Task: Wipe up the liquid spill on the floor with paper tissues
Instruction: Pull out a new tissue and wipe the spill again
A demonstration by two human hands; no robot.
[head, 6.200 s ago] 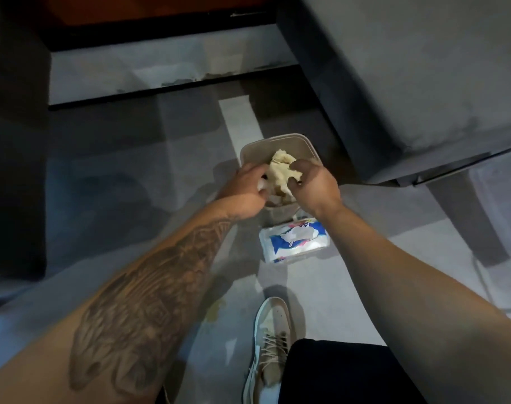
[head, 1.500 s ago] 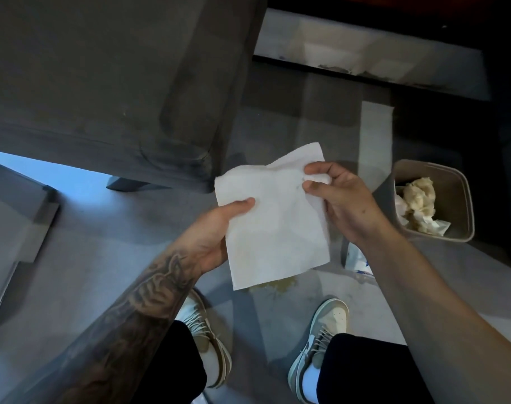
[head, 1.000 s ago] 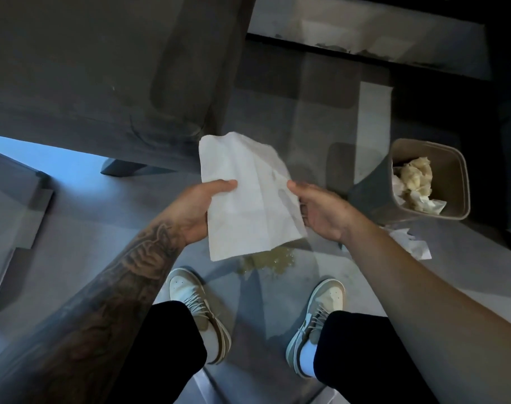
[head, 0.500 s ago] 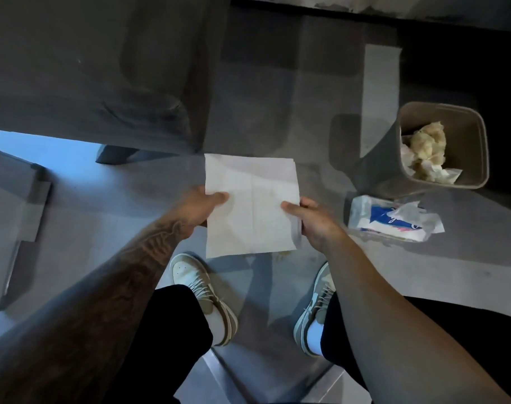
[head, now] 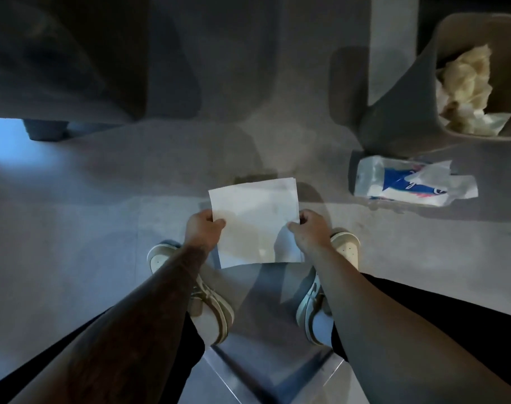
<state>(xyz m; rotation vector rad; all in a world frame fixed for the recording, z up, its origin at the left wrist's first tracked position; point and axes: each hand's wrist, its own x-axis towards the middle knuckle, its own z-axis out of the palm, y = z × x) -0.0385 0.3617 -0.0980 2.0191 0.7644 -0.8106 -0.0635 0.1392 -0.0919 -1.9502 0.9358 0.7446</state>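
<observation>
A flat white paper tissue (head: pixel 255 220) is spread low over the grey floor between my two shoes. My left hand (head: pixel 203 228) pinches its left edge and my right hand (head: pixel 309 228) pinches its right edge. A yellowish liquid spill (head: pixel 252 179) shows only as a dark strip just past the tissue's far edge; the rest is hidden under the sheet. I cannot tell whether the tissue touches the floor.
A blue-and-white tissue pack (head: pixel 405 185) lies on the floor to the right. Behind it a beige bin (head: pixel 400 112) holds crumpled used tissues (head: pixel 467 91). A dark sofa (head: pixel 59 68) with a foot (head: pixel 45 129) fills the upper left.
Both hands have brought the tissue down and toward my feet, flattening it over the spill. The view has tilted further down, so the bin and pack sit higher and to the right.
</observation>
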